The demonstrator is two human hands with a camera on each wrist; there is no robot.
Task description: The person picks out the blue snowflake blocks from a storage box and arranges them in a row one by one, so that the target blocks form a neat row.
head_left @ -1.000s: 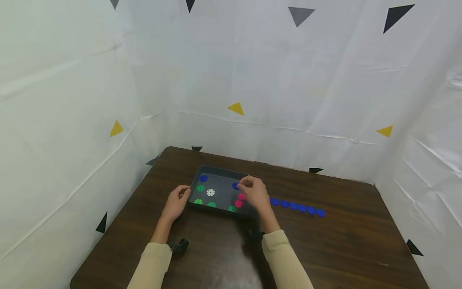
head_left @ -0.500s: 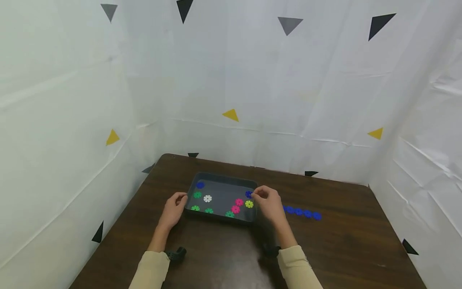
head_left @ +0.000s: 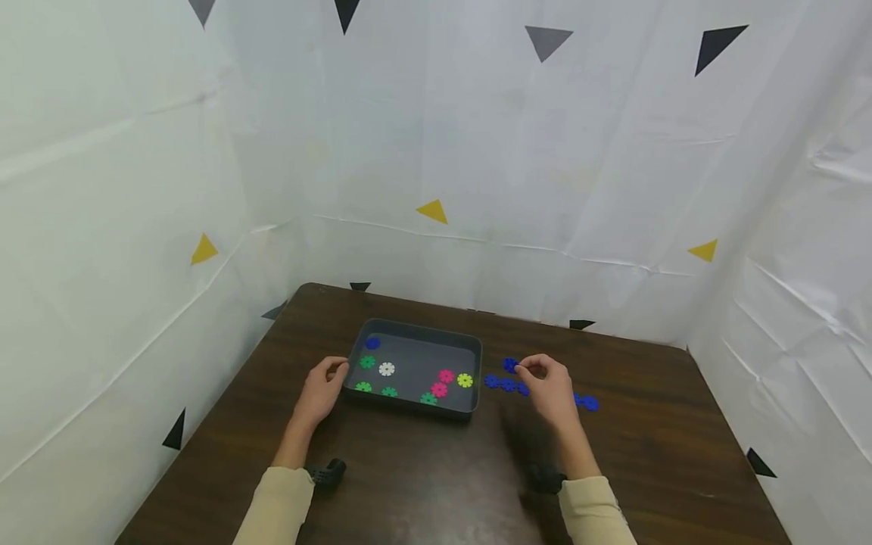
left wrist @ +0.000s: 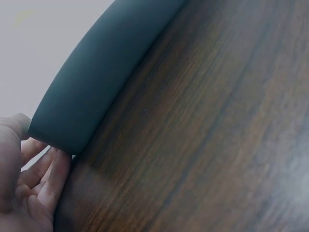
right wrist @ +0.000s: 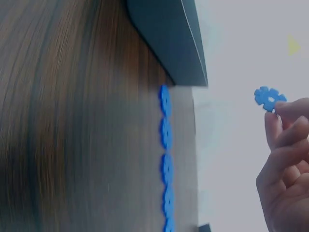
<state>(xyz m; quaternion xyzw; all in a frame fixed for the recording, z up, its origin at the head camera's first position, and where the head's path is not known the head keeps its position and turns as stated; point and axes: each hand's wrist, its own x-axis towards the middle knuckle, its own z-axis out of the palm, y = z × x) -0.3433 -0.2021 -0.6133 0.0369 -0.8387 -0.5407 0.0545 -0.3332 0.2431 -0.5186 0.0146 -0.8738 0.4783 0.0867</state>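
My right hand [head_left: 550, 390] pinches a blue snowflake-shaped plastic disc [head_left: 510, 365] between thumb and fingertips, raised over the table to the right of the tray. The right wrist view shows this notched disc [right wrist: 262, 98] with a hole in its middle. Below it, a row of blue discs [head_left: 507, 384] runs along the table, partly hidden by my right hand. At the left end of the dark grey tray [head_left: 415, 329], my left hand [head_left: 320, 392] grips the corner, thumb at the rim and fingers against the wall [left wrist: 96, 72] in the left wrist view.
Inside the tray lie several green discs [head_left: 367, 362], a white disc [head_left: 386, 369], two pink discs [head_left: 439, 390], a yellow disc [head_left: 465, 380] and a blue disc [head_left: 372, 344]. The brown wooden table [head_left: 422, 469] meets white sheet walls [head_left: 504, 151] behind and at the sides.
My right hand has lifted the blue disc from the tray's right part and carried it right, out over the row. My left hand stays at the tray's left end.
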